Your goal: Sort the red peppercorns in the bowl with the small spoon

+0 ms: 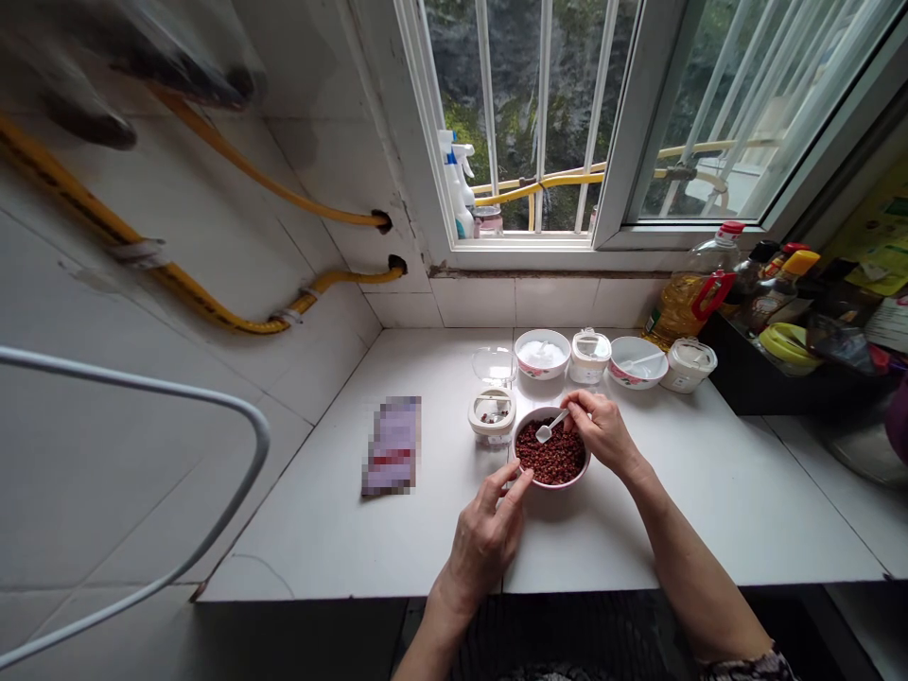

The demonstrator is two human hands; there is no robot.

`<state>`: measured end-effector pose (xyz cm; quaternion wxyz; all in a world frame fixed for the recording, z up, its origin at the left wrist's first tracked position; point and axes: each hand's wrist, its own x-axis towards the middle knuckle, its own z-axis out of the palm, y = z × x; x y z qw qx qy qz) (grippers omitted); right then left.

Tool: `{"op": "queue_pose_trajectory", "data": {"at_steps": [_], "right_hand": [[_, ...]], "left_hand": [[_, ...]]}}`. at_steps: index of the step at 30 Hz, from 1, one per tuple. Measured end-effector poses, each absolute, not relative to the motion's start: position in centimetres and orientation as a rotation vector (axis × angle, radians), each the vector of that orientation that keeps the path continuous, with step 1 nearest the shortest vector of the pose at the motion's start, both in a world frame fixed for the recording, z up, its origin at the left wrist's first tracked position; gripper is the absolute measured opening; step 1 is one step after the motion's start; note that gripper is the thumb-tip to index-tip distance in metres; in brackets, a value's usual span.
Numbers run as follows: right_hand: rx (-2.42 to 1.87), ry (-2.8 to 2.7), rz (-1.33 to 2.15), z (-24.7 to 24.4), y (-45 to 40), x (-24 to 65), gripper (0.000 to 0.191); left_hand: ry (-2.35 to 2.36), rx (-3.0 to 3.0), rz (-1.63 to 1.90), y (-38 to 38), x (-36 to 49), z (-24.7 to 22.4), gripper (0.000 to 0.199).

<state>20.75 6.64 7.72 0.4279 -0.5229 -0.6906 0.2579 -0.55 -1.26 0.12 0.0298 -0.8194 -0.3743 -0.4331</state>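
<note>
A bowl of dark red peppercorn-like grains [553,461] stands on the white counter in front of me. My right hand [600,430] pinches the handle of a small white spoon [545,433] over the bowl's upper part. At the bowl's left rim is my left hand [491,515], its fingers apart and the fingertips by the rim. Just left of the bowl sits a small jar [492,416] with its clear lid [495,363] raised and some grains visible inside.
Behind stand a bowl of white powder [542,355], a lidded jar [589,356], a bowl with a white spoon [638,363] and another jar [688,365]. A blurred purple packet [392,446] lies left. An oil bottle [691,293] and a dark rack are at right.
</note>
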Motion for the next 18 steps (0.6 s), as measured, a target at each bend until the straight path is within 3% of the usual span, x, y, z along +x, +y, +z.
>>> {"op": "queue_pose_trajectory", "data": {"at_steps": [18], "right_hand": [[-1.31, -1.549, 0.913, 6.91, 7.04, 21.03, 0.019]], "left_hand": [[-1.161, -2.527, -1.34, -1.21, -0.53, 0.05, 0.053]]}}
